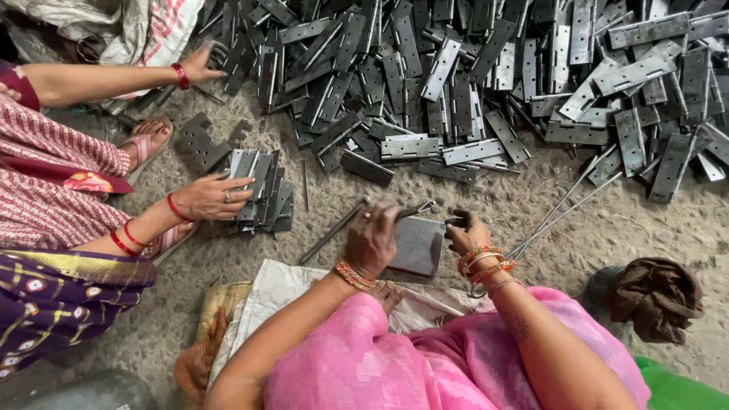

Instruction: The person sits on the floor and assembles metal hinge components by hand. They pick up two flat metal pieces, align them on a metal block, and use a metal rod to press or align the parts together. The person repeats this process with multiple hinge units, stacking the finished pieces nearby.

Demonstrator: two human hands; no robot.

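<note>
1. My left hand [371, 241] is curled shut around a dark metal rod [334, 231] that slants down to the left over the gritty floor [531, 205].
2. My right hand [467, 234] pinches a small dark piece at its fingertips; I cannot tell what the piece is.
3. Between my 2 hands a grey metal block [418, 244] sits on the floor, just beyond the white sack [281, 285] I sit on. My left hand touches its left edge.
4. A few thin wire rods [566, 206] run from beside my right wrist up toward the far right.
5. A big heap of grey hinges [471, 76] covers the far side of the floor.
6. At the left, another person rests 1 hand [209, 196] on a small stack of hinges [262, 190] and reaches the other hand [199, 64] into the heap's left edge.
7. A brown cloth [659, 294] lies bunched on a dark pot at the near right.
</note>
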